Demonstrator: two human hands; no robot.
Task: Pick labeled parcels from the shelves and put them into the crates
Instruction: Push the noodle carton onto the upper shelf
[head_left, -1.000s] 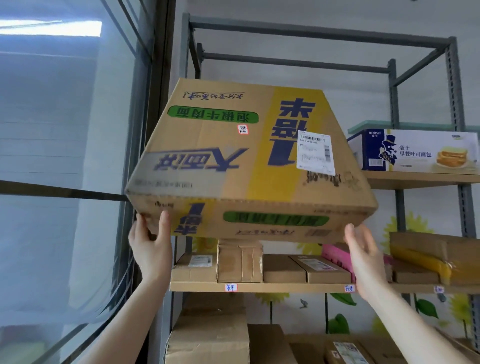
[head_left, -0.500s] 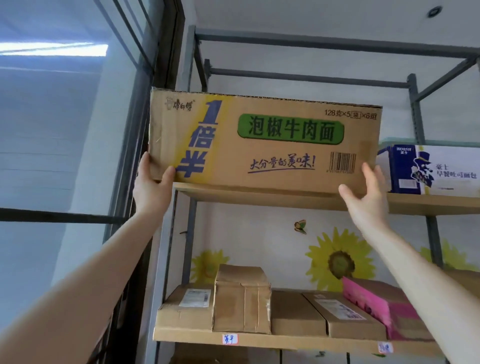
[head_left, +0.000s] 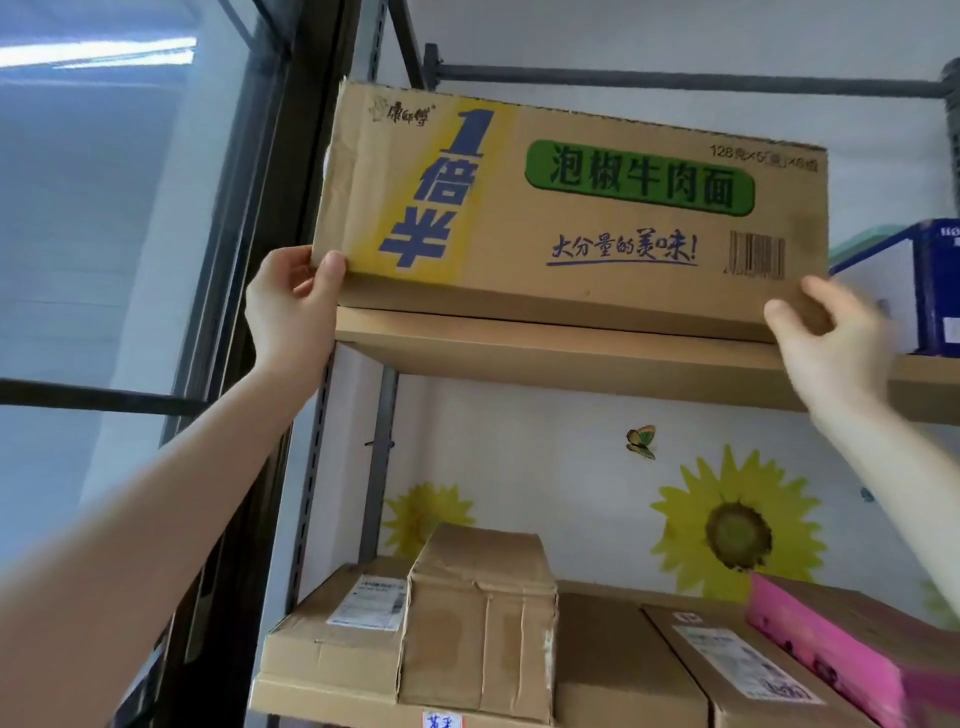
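- Bright, even light.
- Glare streak on the window (head_left: 104, 234), upper left.
- Soft shadow under the top shelf (head_left: 571, 358).
- Motion blur on the right hand (head_left: 836, 348).
- Wide-angle bending near edges.

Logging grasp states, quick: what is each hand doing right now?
Left hand: holding the noodle carton at its lower left corner, thumb on the front.
Right hand: holding the noodle carton at its lower right corner; slightly blurred.
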